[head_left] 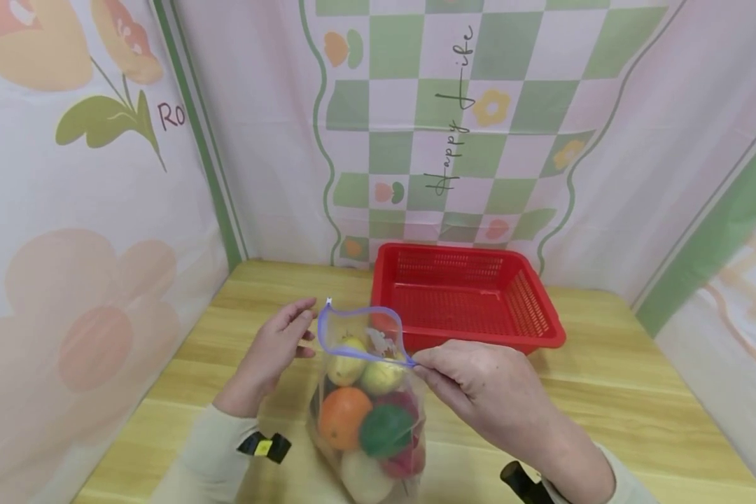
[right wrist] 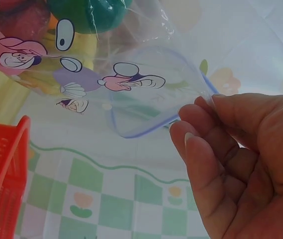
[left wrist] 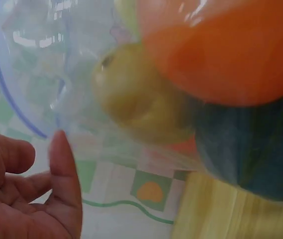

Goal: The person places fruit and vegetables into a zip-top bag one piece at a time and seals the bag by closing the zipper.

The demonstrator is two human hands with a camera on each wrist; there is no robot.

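A clear zip bag (head_left: pixel 372 329) with a blue-purple zip edge stands upright, its mouth spread apart. Through the plastic show an orange (head_left: pixel 344 418), a dark green round fruit (head_left: pixel 386 430), yellow fruits (head_left: pixel 346 364), red fruit (head_left: pixel 409 458) and a pale one (head_left: pixel 364 477). My right hand (head_left: pixel 498 392) pinches the right corner of the zip edge between thumb and finger. Beside the left corner, near the white slider (head_left: pixel 329 302), is my left hand (head_left: pixel 280 346), its fingers loosely bent around nothing. Cartoon prints (right wrist: pixel 131 77) mark the bag in the right wrist view.
Behind the bag, a red plastic basket (head_left: pixel 466 336) with nothing in it sits on the wooden table (head_left: pixel 605 392). Patterned cloth (head_left: pixel 447 140) hangs behind the table and along both sides.
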